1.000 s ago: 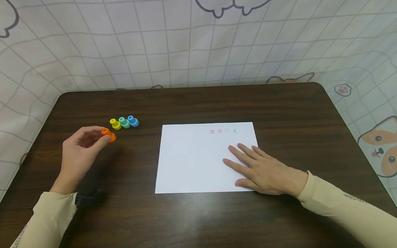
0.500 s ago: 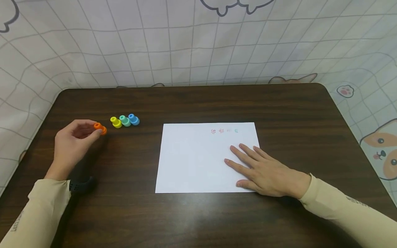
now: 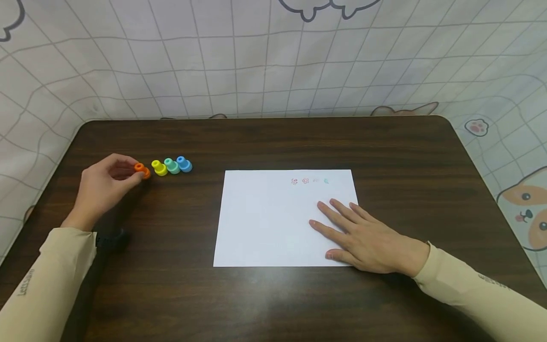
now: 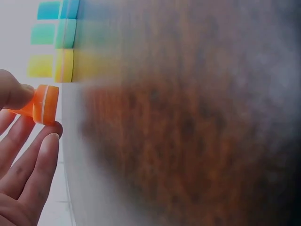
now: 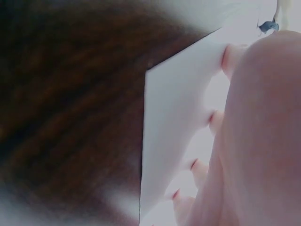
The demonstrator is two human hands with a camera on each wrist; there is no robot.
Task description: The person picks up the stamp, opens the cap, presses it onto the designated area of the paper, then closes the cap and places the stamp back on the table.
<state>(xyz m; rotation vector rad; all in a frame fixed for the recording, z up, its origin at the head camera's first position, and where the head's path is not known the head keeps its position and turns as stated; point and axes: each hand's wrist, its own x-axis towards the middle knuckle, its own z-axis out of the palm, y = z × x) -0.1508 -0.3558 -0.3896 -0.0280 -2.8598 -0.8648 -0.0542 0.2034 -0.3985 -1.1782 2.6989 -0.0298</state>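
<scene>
At the left of the table, my left hand [image 3: 101, 187] pinches an orange stamp [image 3: 143, 172] between thumb and fingers. The left wrist view has the orange stamp [image 4: 46, 104] with its wide base close to the tabletop, beside a yellow stamp [image 4: 65, 65]. To its right in the head view stand the yellow stamp [image 3: 159, 168], a mint-green stamp [image 3: 172, 166] and a blue stamp [image 3: 184, 164] in a row. My right hand [image 3: 365, 237] rests flat with spread fingers on the right part of a white sheet of paper [image 3: 265, 218]. Small red and green prints [image 3: 305, 181] line the sheet's upper edge.
The dark wood-grain table [image 3: 265, 304] has rounded far corners. Behind it and at the sides hangs a white cloth [image 3: 248, 61] with a grid and cartoon animals. A dark band [image 3: 110, 240] shows under the left wrist.
My left hand has carried the orange stamp away from me and slightly left, level with the row of stamps, just left of the yellow one. The right hand stays on the paper.
</scene>
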